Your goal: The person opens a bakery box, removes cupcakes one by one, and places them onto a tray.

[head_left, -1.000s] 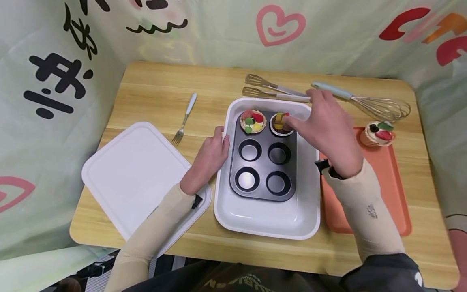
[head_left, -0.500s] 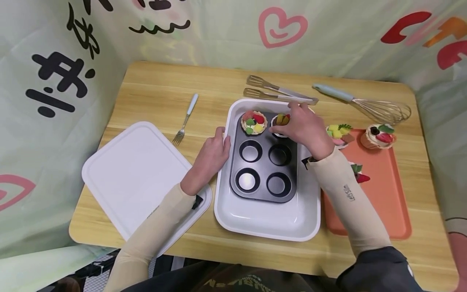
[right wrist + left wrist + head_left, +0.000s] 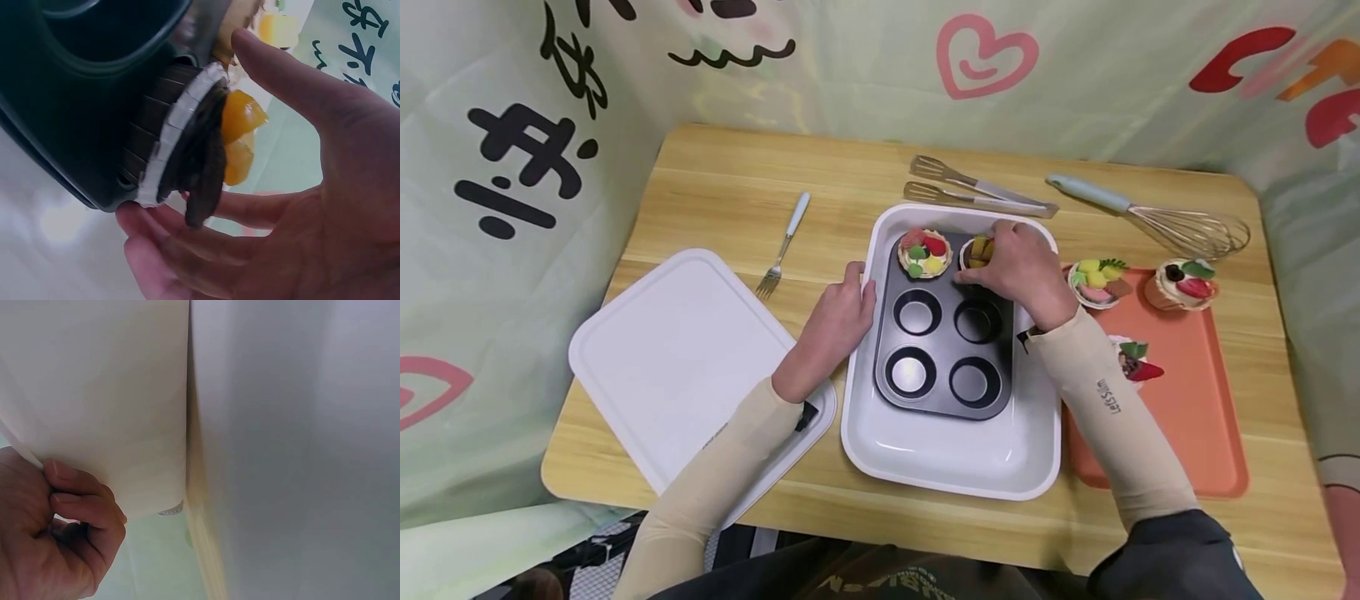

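Observation:
A dark chocolate tart with orange fruit [image 3: 240, 112] sits in the back right cup of a grey muffin pan [image 3: 945, 333]. My right hand [image 3: 1026, 271] reaches over it. In the right wrist view its thumb stands a little apart from the tart's edge, while the other fingers touch the opposite rim near the pan's corner. The pan lies in a deep white rectangular tray [image 3: 940, 458]. With curled fingers, my left hand [image 3: 69, 531] holds that tray's left rim. A red, green and yellow fruit tart [image 3: 922, 252] fills the back left cup.
Several decorated tarts, one with a green fern leaf [image 3: 1097, 283], sit on the orange tray [image 3: 1180, 425] at right. A flat white board or lid [image 3: 677, 358] lies at left, with a fork [image 3: 786, 242] behind. Tongs [image 3: 977, 202] and a whisk [image 3: 1187, 229] lie at the back.
My right hand has shifted left from the tart's front right side and loosened its pinch, spreading over the tart in the cup. The left hand has stayed on the white tray's rim.

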`<state>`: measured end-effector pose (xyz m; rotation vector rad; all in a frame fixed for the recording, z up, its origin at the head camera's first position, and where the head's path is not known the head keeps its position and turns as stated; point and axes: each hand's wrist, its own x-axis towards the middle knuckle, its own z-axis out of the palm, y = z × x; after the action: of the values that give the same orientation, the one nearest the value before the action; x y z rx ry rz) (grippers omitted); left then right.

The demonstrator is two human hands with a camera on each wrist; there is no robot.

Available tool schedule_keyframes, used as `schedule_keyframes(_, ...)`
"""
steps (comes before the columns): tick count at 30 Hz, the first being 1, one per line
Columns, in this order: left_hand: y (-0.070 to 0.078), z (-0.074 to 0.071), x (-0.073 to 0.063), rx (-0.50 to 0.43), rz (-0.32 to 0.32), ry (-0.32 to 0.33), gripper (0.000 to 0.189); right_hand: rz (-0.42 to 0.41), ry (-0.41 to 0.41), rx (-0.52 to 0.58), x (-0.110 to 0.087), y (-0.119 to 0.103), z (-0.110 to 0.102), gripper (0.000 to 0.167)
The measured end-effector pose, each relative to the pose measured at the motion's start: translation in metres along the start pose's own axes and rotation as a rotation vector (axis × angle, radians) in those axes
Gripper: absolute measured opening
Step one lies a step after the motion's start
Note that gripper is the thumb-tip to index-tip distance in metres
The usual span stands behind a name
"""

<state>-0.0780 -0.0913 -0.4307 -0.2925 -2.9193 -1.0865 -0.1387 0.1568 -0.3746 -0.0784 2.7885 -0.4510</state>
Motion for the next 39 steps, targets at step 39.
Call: schedule_keyframes(39, 0.002, 0.000, 0.000, 0.019, -0.006, -0.010, 0.032, -0.036, 0.018, 0.112, 0.012, 0.011, 0.010, 0.055)
